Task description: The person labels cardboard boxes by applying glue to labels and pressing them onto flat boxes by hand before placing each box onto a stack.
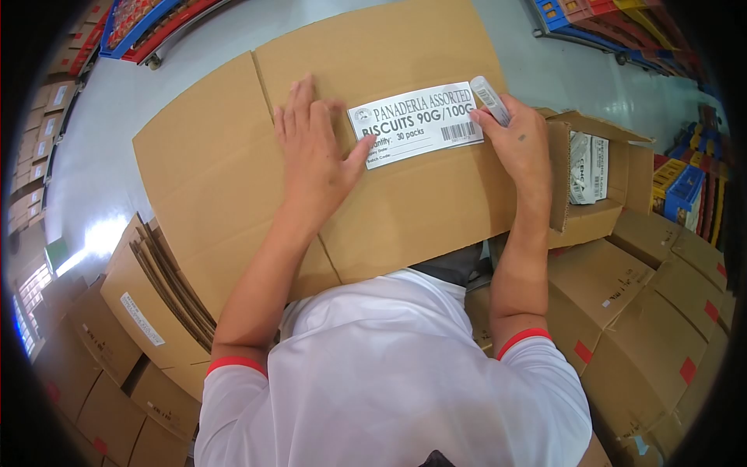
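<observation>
A large flattened cardboard sheet [412,210] lies in front of me, with a crease running down it. On it sits a white printed label [420,124] reading "Panaderia Assorted Biscuits 90G/100G", with a barcode at its lower right. My left hand [311,148] rests on the cardboard with fingers spread, its thumb touching the label's left edge. My right hand [517,136] grips what looks like a clear glue stick [489,100], held at the label's right end. The tube's lower end is hidden in my fingers.
To the right stands an open carton [599,218] holding printed labels [588,167]. Closed cartons [646,311] are stacked at the lower right. Folded cardboard [148,303] leans at the left. Wheeled crates [140,31] stand at the upper left, with more crates [615,31] upper right.
</observation>
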`<action>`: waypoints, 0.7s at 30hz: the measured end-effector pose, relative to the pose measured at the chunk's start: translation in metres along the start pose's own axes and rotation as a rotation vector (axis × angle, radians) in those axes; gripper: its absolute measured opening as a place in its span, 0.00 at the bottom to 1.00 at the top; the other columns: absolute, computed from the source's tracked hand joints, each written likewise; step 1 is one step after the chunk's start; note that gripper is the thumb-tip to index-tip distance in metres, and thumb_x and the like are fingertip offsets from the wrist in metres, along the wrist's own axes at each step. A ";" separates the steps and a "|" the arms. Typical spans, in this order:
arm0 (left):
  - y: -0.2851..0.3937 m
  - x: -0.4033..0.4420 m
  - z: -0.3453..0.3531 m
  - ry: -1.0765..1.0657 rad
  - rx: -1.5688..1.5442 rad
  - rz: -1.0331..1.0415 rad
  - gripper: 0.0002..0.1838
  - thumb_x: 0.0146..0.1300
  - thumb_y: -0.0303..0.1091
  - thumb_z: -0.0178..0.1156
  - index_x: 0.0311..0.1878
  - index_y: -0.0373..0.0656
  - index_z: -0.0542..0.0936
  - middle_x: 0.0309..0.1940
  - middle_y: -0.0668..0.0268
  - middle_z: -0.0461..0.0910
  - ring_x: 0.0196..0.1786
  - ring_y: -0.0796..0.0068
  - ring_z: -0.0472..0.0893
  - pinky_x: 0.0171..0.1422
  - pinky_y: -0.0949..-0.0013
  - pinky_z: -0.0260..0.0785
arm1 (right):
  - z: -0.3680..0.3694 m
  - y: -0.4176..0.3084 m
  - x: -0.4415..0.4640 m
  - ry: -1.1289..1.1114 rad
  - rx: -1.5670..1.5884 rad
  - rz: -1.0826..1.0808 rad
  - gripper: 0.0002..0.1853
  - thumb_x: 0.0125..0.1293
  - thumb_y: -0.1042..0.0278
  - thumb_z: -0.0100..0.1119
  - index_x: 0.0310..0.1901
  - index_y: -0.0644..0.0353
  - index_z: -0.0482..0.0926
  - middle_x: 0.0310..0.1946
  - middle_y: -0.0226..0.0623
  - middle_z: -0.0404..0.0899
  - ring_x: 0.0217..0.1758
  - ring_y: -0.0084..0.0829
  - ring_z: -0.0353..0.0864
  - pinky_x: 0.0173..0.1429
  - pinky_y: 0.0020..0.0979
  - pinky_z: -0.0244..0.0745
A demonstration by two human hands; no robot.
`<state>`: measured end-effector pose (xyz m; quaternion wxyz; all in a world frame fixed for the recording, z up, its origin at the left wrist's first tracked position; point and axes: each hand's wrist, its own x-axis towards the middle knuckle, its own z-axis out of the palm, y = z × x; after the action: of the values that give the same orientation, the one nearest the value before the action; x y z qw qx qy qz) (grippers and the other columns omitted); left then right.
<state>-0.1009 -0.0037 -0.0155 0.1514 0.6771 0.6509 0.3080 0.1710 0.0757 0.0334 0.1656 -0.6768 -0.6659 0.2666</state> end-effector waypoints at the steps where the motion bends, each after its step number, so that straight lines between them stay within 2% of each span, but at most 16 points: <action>1: 0.003 0.000 -0.005 0.026 -0.004 -0.007 0.23 0.65 0.41 0.73 0.60 0.46 0.79 0.83 0.49 0.60 0.86 0.39 0.52 0.86 0.33 0.41 | -0.001 -0.002 -0.001 0.000 -0.007 0.010 0.20 0.68 0.56 0.71 0.49 0.67 0.85 0.36 0.53 0.88 0.38 0.51 0.87 0.46 0.43 0.79; 2: 0.005 -0.001 -0.009 0.052 -0.007 -0.015 0.31 0.67 0.43 0.72 0.71 0.48 0.78 0.85 0.49 0.56 0.86 0.39 0.52 0.85 0.32 0.42 | -0.001 -0.003 -0.003 -0.001 -0.007 0.009 0.20 0.68 0.56 0.71 0.49 0.67 0.85 0.36 0.53 0.88 0.38 0.51 0.87 0.46 0.43 0.79; 3: 0.006 -0.004 -0.013 0.051 -0.008 -0.016 0.31 0.67 0.43 0.72 0.71 0.48 0.78 0.85 0.49 0.56 0.86 0.39 0.52 0.85 0.32 0.42 | -0.001 -0.004 -0.005 0.093 0.081 -0.004 0.21 0.69 0.56 0.70 0.53 0.66 0.84 0.40 0.51 0.88 0.40 0.50 0.87 0.47 0.43 0.79; 4: 0.004 -0.009 -0.018 -0.056 0.133 0.074 0.34 0.69 0.46 0.69 0.77 0.52 0.73 0.86 0.50 0.53 0.87 0.39 0.51 0.86 0.32 0.42 | -0.001 -0.005 -0.007 0.186 0.169 -0.017 0.22 0.71 0.55 0.68 0.56 0.65 0.83 0.44 0.50 0.88 0.41 0.49 0.87 0.47 0.43 0.79; 5: 0.003 -0.012 -0.022 -0.163 0.274 0.166 0.38 0.71 0.48 0.67 0.82 0.56 0.68 0.87 0.50 0.51 0.87 0.39 0.50 0.86 0.33 0.42 | -0.003 -0.007 -0.009 0.185 0.169 -0.018 0.22 0.71 0.55 0.68 0.56 0.65 0.83 0.44 0.50 0.88 0.41 0.49 0.87 0.47 0.43 0.79; 7: 0.001 -0.019 -0.023 -0.193 0.303 0.180 0.37 0.72 0.51 0.65 0.82 0.56 0.69 0.87 0.51 0.51 0.87 0.39 0.51 0.85 0.31 0.43 | -0.007 -0.014 -0.013 0.211 0.274 0.045 0.21 0.74 0.59 0.65 0.61 0.63 0.79 0.53 0.47 0.86 0.47 0.46 0.86 0.50 0.42 0.79; 8: 0.000 -0.021 -0.023 -0.223 0.331 0.196 0.37 0.73 0.54 0.64 0.82 0.57 0.69 0.87 0.52 0.51 0.87 0.40 0.51 0.84 0.29 0.44 | -0.005 -0.016 -0.014 0.213 0.275 0.045 0.21 0.74 0.59 0.65 0.61 0.63 0.79 0.53 0.47 0.86 0.47 0.46 0.86 0.50 0.42 0.79; 10: 0.001 -0.019 -0.024 -0.225 0.293 0.187 0.37 0.74 0.54 0.63 0.82 0.56 0.69 0.87 0.51 0.52 0.87 0.40 0.51 0.85 0.29 0.44 | 0.003 -0.022 -0.019 0.279 0.210 -0.137 0.16 0.76 0.63 0.62 0.60 0.61 0.82 0.49 0.46 0.85 0.48 0.45 0.85 0.52 0.40 0.79; 12: -0.002 -0.013 -0.027 -0.220 0.253 0.170 0.37 0.74 0.55 0.63 0.82 0.55 0.69 0.87 0.51 0.52 0.87 0.40 0.51 0.85 0.29 0.43 | 0.009 -0.027 -0.023 0.237 0.136 -0.188 0.16 0.75 0.64 0.63 0.60 0.60 0.83 0.45 0.44 0.84 0.46 0.44 0.85 0.51 0.40 0.79; 13: -0.010 0.000 -0.031 -0.153 0.245 0.150 0.36 0.74 0.53 0.62 0.82 0.56 0.69 0.87 0.53 0.51 0.88 0.42 0.49 0.86 0.32 0.43 | 0.013 -0.028 -0.024 0.191 0.067 -0.239 0.17 0.74 0.65 0.65 0.61 0.58 0.85 0.41 0.43 0.82 0.45 0.43 0.84 0.50 0.40 0.78; 14: -0.021 0.012 -0.034 -0.088 0.238 0.126 0.35 0.75 0.51 0.62 0.82 0.56 0.69 0.88 0.55 0.50 0.89 0.44 0.48 0.87 0.34 0.42 | 0.016 -0.027 -0.023 0.183 0.063 -0.246 0.17 0.74 0.65 0.65 0.61 0.58 0.85 0.41 0.43 0.82 0.45 0.43 0.84 0.50 0.40 0.78; 16: -0.061 0.049 -0.038 0.112 0.369 0.179 0.32 0.77 0.52 0.59 0.79 0.52 0.72 0.82 0.54 0.63 0.84 0.47 0.60 0.85 0.35 0.47 | 0.022 -0.021 -0.021 0.188 -0.213 -0.357 0.19 0.70 0.66 0.68 0.61 0.54 0.86 0.36 0.41 0.79 0.39 0.42 0.83 0.44 0.42 0.78; 17: -0.083 0.066 -0.041 0.120 0.374 0.166 0.32 0.77 0.52 0.59 0.79 0.52 0.72 0.82 0.54 0.63 0.84 0.47 0.60 0.85 0.35 0.47 | 0.024 -0.016 -0.020 0.181 -0.212 -0.371 0.19 0.70 0.66 0.68 0.61 0.54 0.86 0.36 0.41 0.79 0.39 0.42 0.83 0.44 0.42 0.78; 19: -0.114 0.093 -0.050 0.072 0.437 -0.025 0.28 0.78 0.54 0.57 0.72 0.48 0.78 0.69 0.56 0.79 0.72 0.50 0.75 0.80 0.40 0.56 | 0.029 -0.010 -0.017 0.244 -0.225 -0.392 0.21 0.68 0.66 0.70 0.62 0.55 0.86 0.36 0.39 0.80 0.37 0.43 0.82 0.40 0.43 0.77; 20: -0.120 0.095 -0.049 0.082 0.443 -0.031 0.28 0.78 0.54 0.57 0.72 0.48 0.78 0.69 0.56 0.79 0.72 0.50 0.75 0.80 0.40 0.56 | 0.032 -0.011 -0.018 0.245 -0.221 -0.404 0.21 0.68 0.66 0.70 0.62 0.55 0.86 0.36 0.39 0.80 0.37 0.43 0.82 0.40 0.43 0.77; 21: -0.121 0.096 -0.048 0.035 0.423 -0.050 0.26 0.78 0.54 0.57 0.68 0.47 0.81 0.62 0.58 0.83 0.65 0.52 0.78 0.77 0.43 0.59 | 0.035 -0.014 -0.020 0.232 -0.193 -0.348 0.20 0.68 0.66 0.70 0.61 0.57 0.86 0.35 0.39 0.80 0.37 0.43 0.82 0.40 0.44 0.77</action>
<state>-0.2292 0.0937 -0.0314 0.0022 0.6720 0.7202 0.1726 0.1394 0.0524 0.0164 0.2190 -0.5906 -0.7715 0.0894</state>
